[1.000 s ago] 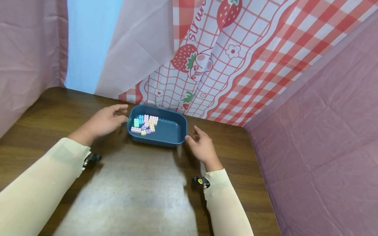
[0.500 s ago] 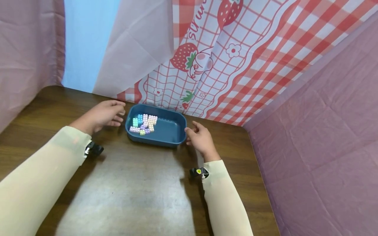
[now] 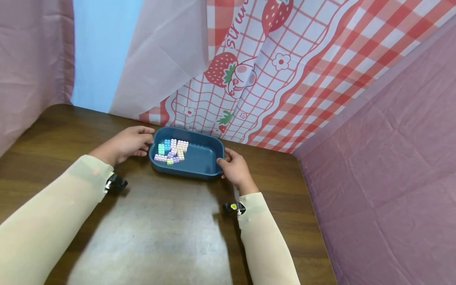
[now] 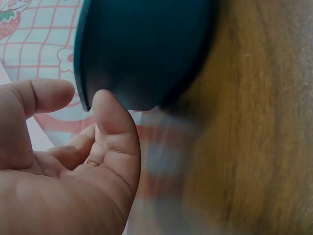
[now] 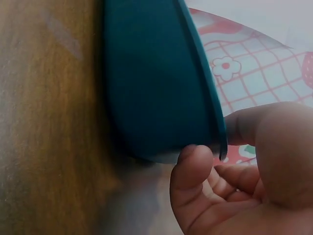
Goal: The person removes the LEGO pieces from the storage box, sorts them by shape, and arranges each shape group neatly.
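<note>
A dark blue rectangular tub (image 3: 201, 158) with rounded corners lies on the table, the small pastel toy bricks (image 3: 172, 151) gathered in its left half. My right hand (image 3: 233, 168) grips the right end, thumb over the rim and fingers outside. In the right wrist view, the tub wall (image 5: 156, 83) runs down between the digits of the right hand (image 5: 234, 171). At the other end, my left hand (image 3: 130, 144) has its fingertips right at the rim. The left wrist view shows the left hand (image 4: 93, 152) straddling the tub's edge (image 4: 82, 63), a small gap on one side.
Behind the tub hangs a red-and-white strawberry-print cloth (image 3: 249, 75), close to its back rim. Pinkish cloth (image 3: 384, 158) walls off the right side, and another pink cloth (image 3: 32, 71) the left. The brown wooden table (image 3: 153, 233) has a bright reflection in front.
My right hand has moved left onto the tub's right rim and taken hold of it. The left hand drew back slightly, then came to the left rim. The tub sits slightly further left in view.
</note>
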A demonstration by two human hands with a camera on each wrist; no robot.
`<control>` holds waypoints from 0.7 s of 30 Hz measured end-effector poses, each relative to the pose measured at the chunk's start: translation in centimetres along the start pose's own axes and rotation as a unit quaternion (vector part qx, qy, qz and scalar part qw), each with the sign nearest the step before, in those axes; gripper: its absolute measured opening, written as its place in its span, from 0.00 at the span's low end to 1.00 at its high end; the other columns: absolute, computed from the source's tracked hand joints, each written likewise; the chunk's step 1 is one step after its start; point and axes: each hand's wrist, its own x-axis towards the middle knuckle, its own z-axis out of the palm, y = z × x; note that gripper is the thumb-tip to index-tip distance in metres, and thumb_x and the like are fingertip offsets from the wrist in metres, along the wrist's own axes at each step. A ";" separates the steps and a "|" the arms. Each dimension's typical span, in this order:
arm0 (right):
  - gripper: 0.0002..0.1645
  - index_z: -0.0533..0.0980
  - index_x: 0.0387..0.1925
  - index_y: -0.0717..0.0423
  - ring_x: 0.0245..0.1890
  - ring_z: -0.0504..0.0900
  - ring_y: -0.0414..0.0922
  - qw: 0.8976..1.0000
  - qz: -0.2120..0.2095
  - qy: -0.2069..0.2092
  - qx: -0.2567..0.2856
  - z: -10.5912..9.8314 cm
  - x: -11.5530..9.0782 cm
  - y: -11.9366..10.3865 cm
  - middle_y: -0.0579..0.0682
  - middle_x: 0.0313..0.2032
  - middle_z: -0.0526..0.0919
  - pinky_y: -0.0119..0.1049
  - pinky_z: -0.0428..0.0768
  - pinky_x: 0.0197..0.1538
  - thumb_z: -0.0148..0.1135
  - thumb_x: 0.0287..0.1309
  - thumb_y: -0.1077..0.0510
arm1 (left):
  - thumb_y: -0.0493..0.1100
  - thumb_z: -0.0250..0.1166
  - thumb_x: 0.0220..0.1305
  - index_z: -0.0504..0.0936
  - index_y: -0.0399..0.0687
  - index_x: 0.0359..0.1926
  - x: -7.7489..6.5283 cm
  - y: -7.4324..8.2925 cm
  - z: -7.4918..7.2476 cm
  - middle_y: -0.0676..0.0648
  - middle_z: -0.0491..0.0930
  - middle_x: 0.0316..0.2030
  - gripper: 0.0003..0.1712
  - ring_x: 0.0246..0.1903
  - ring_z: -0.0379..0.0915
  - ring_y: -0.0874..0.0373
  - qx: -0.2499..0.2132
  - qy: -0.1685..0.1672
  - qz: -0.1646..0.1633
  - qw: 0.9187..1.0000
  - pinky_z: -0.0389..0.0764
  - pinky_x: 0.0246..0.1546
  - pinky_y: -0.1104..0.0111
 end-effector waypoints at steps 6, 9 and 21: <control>0.35 0.68 0.75 0.57 0.17 0.77 0.45 1.000 -0.024 -0.003 0.004 0.2 -0.2 0.2 0.52 0.30 0.76 0.41 0.83 0.21 0.64 0.70 0.60 | 0.44 0.56 0.75 0.61 0.42 0.79 0.0 -0.2 0.5 0.36 0.74 0.62 0.36 0.47 0.76 0.51 -0.007 -0.001 0.015 1.000 0.86 0.43 0.65; 0.34 0.68 0.75 0.57 0.16 0.76 0.44 1.000 -0.030 -0.006 0.008 0.3 -0.2 0.3 0.51 0.27 0.76 0.37 0.80 0.18 0.63 0.70 0.61 | 0.42 0.56 0.75 0.62 0.41 0.79 -0.1 -0.2 0.8 0.35 0.75 0.61 0.35 0.46 0.77 0.52 -0.007 0.000 0.021 1.000 0.85 0.42 0.65; 0.36 0.66 0.77 0.53 0.15 0.77 0.45 0.999 -0.018 -0.009 0.025 0.3 -0.3 0.9 0.51 0.25 0.76 0.37 0.77 0.16 0.62 0.71 0.59 | 0.40 0.57 0.74 0.60 0.43 0.80 -0.5 -0.4 1.5 0.37 0.75 0.56 0.37 0.41 0.72 0.55 -0.031 0.002 0.018 0.999 0.85 0.37 0.67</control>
